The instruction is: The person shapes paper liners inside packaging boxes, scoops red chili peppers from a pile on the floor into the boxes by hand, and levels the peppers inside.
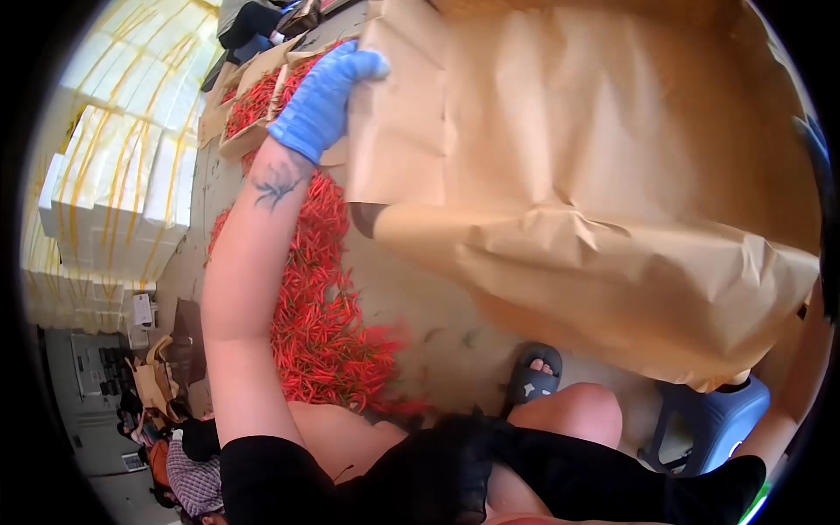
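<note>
A large cardboard box (774, 114) lined with creased brown paper (525, 122) is held up in front of me, tilted so that I look into its papered inside. My left hand (325, 96), in a blue glove, grips the box's left side, with the thumb against the paper. At the far right, my right hand (814, 144), also in a blue glove, holds the box's right side; most of its fingers are hidden. One paper flap hangs down over the near side. Below my left forearm lies a long heap of red chili peppers (319, 306) on the floor.
Open boxes of red chilies (254, 105) stand beyond the heap. White foam boxes (114, 175) with yellow tape are stacked at left. A blue plastic stool (713, 420) is at lower right, near my slippered foot (535, 372). Other people (197, 472) appear at the lower left and top.
</note>
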Tool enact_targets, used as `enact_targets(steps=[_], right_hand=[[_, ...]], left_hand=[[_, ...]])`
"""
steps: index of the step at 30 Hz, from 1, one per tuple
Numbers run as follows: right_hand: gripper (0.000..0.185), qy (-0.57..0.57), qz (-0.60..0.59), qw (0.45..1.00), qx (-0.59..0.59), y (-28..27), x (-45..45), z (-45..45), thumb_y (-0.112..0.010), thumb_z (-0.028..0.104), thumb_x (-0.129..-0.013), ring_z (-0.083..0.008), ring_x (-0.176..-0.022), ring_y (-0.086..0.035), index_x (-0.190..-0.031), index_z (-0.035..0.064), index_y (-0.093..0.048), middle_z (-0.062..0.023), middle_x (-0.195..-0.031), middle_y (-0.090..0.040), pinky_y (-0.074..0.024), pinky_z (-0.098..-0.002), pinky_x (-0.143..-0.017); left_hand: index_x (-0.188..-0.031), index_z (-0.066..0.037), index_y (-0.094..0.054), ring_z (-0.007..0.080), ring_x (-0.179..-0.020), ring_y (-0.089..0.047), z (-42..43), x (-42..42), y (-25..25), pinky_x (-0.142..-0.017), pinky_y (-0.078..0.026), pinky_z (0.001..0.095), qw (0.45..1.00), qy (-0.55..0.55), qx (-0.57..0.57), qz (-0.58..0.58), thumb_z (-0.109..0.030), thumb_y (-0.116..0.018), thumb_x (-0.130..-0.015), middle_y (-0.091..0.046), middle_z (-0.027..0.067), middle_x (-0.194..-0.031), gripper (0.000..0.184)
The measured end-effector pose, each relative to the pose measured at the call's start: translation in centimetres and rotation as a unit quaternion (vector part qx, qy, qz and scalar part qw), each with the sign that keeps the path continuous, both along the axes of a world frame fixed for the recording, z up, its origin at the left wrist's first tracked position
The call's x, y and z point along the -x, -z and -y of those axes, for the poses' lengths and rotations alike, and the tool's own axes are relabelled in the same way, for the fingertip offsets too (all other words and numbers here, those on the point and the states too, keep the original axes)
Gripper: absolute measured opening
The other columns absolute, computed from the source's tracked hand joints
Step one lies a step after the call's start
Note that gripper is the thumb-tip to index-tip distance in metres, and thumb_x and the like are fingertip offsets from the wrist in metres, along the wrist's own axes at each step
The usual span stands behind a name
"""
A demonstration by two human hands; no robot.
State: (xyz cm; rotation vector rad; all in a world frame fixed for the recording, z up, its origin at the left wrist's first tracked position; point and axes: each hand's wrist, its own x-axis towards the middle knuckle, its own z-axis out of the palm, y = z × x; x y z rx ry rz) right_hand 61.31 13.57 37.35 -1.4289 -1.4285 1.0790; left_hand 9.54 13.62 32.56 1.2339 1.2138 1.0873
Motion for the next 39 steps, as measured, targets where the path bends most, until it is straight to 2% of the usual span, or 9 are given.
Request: enact_targets(steps=[7,12,24,31,32,33,34,36,39], right_hand=[[0.033,-0.145,-0.083,0.985,0.050,8.9,17.1,-6.5,-0.062,0.024,-0.081,-0.0125,-0.080,-0.058,-0.106,0.0023,-0.055,-0.0055,-0.091,-0.060,-0.0487,-0.0266,-0.073],[0.029,-0.163,0.012,0.982,0.090,17.9,26.1,-7.0,-0.064,0.021,-0.079,-0.0147,-0.075,-0.056,-0.100,0.0010,-0.057,-0.0066,-0.085,-0.059,-0.0477,-0.0289,-0.070],[0.030,-0.138,0.181,0.958,0.172,30.5,25.1,-6.0,-0.063,0.018,-0.078,-0.0184,-0.080,-0.057,-0.101,0.0011,-0.055,-0.0095,-0.090,-0.061,-0.0462,-0.0317,-0.072],[0.044,-0.128,0.363,0.921,0.063,38.7,21.1,-9.5,-0.066,0.029,-0.079,-0.0249,-0.082,-0.059,-0.110,0.0004,-0.053,-0.0153,-0.090,-0.063,-0.0463,-0.0343,-0.077],[0.050,-0.113,0.274,0.939,0.173,37.7,21.1,-9.4,-0.065,0.029,-0.080,-0.0282,-0.091,-0.058,-0.118,0.0009,-0.049,-0.0176,-0.101,-0.061,-0.0456,-0.0350,-0.083],[0.050,-0.116,0.486,0.863,-0.072,32.6,22.2,-7.0,-0.063,0.027,-0.081,-0.0317,-0.103,-0.055,-0.121,0.0020,-0.048,-0.0185,-0.116,-0.055,-0.0434,-0.0367,-0.089],[0.047,-0.138,0.499,0.844,-0.141,30.0,23.1,-5.3,-0.061,0.026,-0.082,-0.0340,-0.111,-0.050,-0.122,0.0033,-0.048,-0.0181,-0.125,-0.049,-0.0407,-0.0381,-0.094],[0.041,-0.205,0.418,0.848,-0.255,26.4,25.0,-2.1,-0.061,0.018,-0.081,-0.0336,-0.106,-0.052,-0.119,0.0039,-0.051,-0.0156,-0.116,-0.054,-0.0419,-0.0375,-0.092],[0.038,-0.373,0.287,0.814,-0.340,23.7,30.4,7.1,-0.063,0.006,-0.073,-0.0310,-0.099,-0.054,-0.110,0.0049,-0.056,-0.0121,-0.106,-0.057,-0.0449,-0.0367,-0.086]], left_hand=[[-0.109,-0.001,-0.054,0.0183,-0.079,-0.062,8.4,16.5,0.4,-0.077,-0.052,0.0327,0.995,-0.085,0.047,-0.007,-0.014,-0.061,-0.070,-0.061,0.0087,-0.094,0.042],[-0.118,-0.002,-0.050,0.0217,-0.089,-0.061,13.9,23.8,7.7,-0.082,-0.050,0.0344,0.972,-0.219,0.079,-0.035,-0.011,-0.058,-0.070,-0.059,0.0099,-0.105,0.049],[-0.124,-0.002,-0.041,0.0240,-0.092,-0.057,14.5,22.1,30.2,-0.080,-0.048,0.0364,0.939,-0.311,0.142,0.041,-0.002,-0.058,-0.071,-0.056,0.0114,-0.106,0.056],[-0.125,0.003,-0.042,0.0226,-0.102,-0.053,13.2,20.1,34.8,-0.088,-0.043,0.0325,0.952,-0.254,0.155,-0.076,-0.016,-0.062,-0.082,-0.055,0.0135,-0.113,0.050],[-0.125,0.003,-0.042,0.0223,-0.104,-0.052,13.3,19.1,32.3,-0.089,-0.042,0.0327,0.953,-0.254,0.152,-0.069,-0.018,-0.061,-0.084,-0.055,0.0137,-0.115,0.050],[-0.124,0.002,-0.043,0.0207,-0.106,-0.052,14.7,18.3,31.6,-0.089,-0.043,0.0325,0.918,-0.357,0.080,-0.155,-0.021,-0.060,-0.086,-0.054,0.0138,-0.118,0.048],[-0.122,0.001,-0.045,0.0242,-0.105,-0.054,16.7,17.8,31.3,-0.088,-0.043,0.0326,0.903,-0.389,0.061,-0.170,-0.020,-0.059,-0.085,-0.056,0.0155,-0.116,0.045],[-0.123,-0.001,-0.045,0.0296,-0.102,-0.055,23.2,15.1,28.2,-0.089,-0.044,0.0340,0.841,-0.284,0.154,-0.435,-0.012,-0.057,-0.081,-0.056,0.0179,-0.112,0.045],[-0.117,-0.003,-0.051,0.0318,-0.103,-0.054,32.3,12.4,31.4,-0.091,-0.043,0.0370,0.812,0.111,0.163,-0.549,-0.011,-0.052,-0.077,-0.054,0.0170,-0.114,0.041]])
